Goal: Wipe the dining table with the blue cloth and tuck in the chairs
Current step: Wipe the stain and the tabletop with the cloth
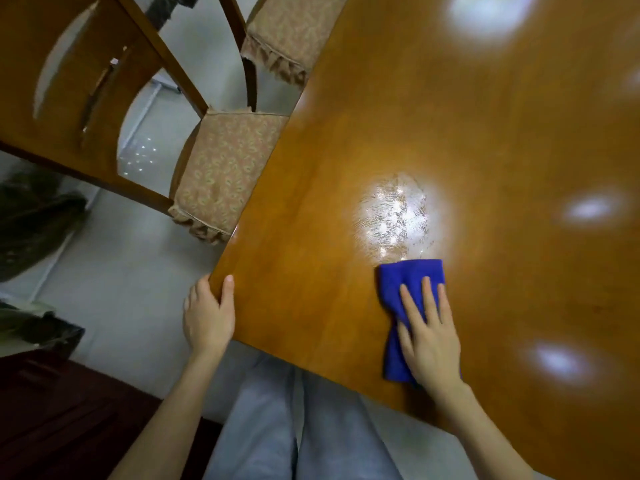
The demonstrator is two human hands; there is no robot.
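Two jobs on the ticket, and neither is closed as we read it.

Wiping: the blue cloth (401, 282) lies bunched on the dining table (450, 116), close to the table's near edge. Our right hand (431, 336) lies flat on it, fingers straight and spread, pressing rather than clutching. A streaky wet smear (394, 216) touches the cloth's far end, so that patch looks wiped or mid-wipe. We see no streaks on the rest of the tabletop, so we'd call most of it not yet done.

Our left hand (207, 317) grips the table's near left corner, thumb on top and fingers curled under the edge, probably as a brace.

Chairs: the near chair (221, 174) is at the table's left edge with most of its seat cushion outside it. The far chair (287, 39) is further along the same edge and likewise sticks out. We'd log both as not tucked in.

Surface: glossy varnished wood with several blurred light reflections (585, 207), so it should wipe easily, and streaks will show.

Room: pale tiled floor (114, 289) left of the table, a dark wooden cabinet (62, 410) off the near left corner, and a dark bundle (31, 220) beyond it, too blurred to identify. Light trousers (270, 427) show below the near edge.
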